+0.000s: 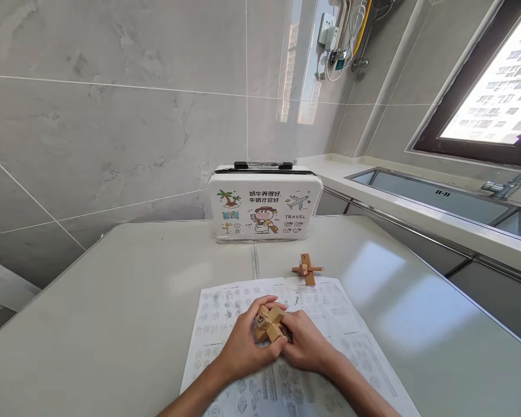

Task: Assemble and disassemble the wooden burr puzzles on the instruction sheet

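the left grip (246, 343) is closed around a wooden block puzzle (269, 325) at the lower centre of the frame, thumb along its near side; the right grip (306, 343) is closed on its right side, fingertips partly hidden. beneath is a printed sheet (208, 353) on a pale tabletop (113, 301). a second wooden puzzle (308, 272) sits at the sheet's upper edge, right of centre. a white case (267, 202) stands upright mid-frame, a sink (417, 188) at right. both arms (202, 385) slant inward from the bottom edge.
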Action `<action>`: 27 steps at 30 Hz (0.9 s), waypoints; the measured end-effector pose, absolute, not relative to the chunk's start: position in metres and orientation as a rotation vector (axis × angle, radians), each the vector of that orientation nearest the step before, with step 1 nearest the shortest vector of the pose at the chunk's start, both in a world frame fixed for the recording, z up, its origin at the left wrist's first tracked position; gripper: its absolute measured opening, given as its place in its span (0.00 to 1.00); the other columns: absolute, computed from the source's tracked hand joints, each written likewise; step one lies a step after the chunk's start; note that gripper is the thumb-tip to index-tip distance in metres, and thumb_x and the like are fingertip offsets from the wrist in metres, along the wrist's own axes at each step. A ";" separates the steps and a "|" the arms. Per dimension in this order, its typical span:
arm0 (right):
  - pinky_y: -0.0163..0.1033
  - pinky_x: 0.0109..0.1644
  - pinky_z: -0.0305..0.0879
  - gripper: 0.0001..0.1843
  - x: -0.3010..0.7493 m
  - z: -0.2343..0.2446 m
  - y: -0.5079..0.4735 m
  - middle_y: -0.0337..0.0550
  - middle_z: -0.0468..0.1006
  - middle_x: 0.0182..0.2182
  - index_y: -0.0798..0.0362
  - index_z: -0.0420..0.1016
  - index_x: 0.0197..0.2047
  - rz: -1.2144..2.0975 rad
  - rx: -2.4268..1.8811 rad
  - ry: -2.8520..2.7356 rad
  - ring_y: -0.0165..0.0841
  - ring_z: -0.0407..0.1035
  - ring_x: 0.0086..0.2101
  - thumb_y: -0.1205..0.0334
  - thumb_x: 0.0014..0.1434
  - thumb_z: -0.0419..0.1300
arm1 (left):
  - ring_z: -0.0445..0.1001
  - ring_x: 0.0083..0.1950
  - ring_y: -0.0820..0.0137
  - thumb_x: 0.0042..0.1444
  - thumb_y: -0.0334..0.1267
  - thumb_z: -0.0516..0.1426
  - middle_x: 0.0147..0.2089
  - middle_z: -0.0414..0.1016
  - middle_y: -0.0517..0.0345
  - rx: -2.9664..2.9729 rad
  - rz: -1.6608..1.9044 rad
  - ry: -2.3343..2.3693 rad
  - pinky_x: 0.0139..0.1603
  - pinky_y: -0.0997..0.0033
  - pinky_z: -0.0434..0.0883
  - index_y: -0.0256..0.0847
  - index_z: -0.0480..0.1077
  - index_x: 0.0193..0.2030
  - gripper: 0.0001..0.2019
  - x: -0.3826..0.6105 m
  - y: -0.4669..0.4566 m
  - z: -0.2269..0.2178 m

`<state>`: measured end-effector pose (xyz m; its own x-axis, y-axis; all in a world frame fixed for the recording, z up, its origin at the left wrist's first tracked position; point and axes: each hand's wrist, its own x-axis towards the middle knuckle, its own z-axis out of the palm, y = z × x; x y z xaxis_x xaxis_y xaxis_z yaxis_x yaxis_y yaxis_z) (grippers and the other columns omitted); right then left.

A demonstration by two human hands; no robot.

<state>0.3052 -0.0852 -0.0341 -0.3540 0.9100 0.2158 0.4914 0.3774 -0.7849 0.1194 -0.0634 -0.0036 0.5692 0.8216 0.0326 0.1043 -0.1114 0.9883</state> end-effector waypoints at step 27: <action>0.36 0.29 0.58 0.20 0.314 -0.024 -0.082 0.31 0.69 0.22 0.51 0.72 0.45 1.586 -0.824 -1.437 0.29 0.62 0.21 0.41 0.72 0.58 | 0.76 0.63 0.56 0.61 0.42 0.64 0.68 0.72 0.46 1.576 0.799 0.650 0.65 0.54 0.72 0.46 0.64 0.65 0.26 0.116 -0.059 -0.001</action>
